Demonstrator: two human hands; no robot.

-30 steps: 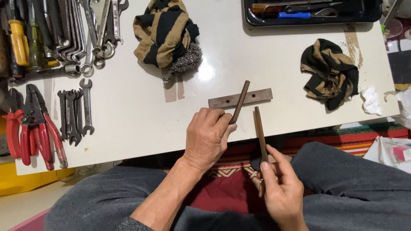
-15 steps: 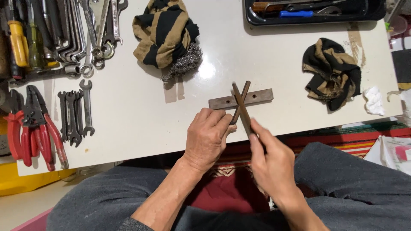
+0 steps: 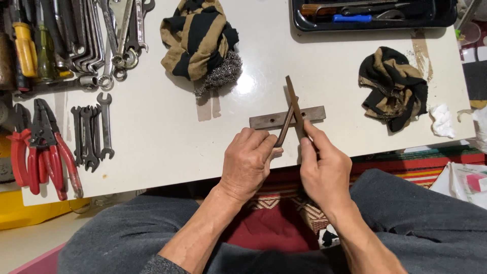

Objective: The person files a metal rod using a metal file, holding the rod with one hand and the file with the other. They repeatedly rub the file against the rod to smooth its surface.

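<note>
1. Rusty strips sit crossed over a flat metal bar at the table edge.
2. Left hand pinches one strip, right hand pinches the other.
3. Thin pinch grips, so I'd guess a strip could slip and drop off the edge.

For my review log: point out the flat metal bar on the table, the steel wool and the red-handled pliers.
flat metal bar (image 3: 264, 121), head view, left end.
steel wool (image 3: 222, 72), head view, middle of the wad.
red-handled pliers (image 3: 65, 165), head view, a red handle.

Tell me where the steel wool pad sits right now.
In the head view, the steel wool pad lies on the white table, upper middle, tucked against the right lower edge of the striped black-and-tan cloth, left of the crossed metal strips.
</note>
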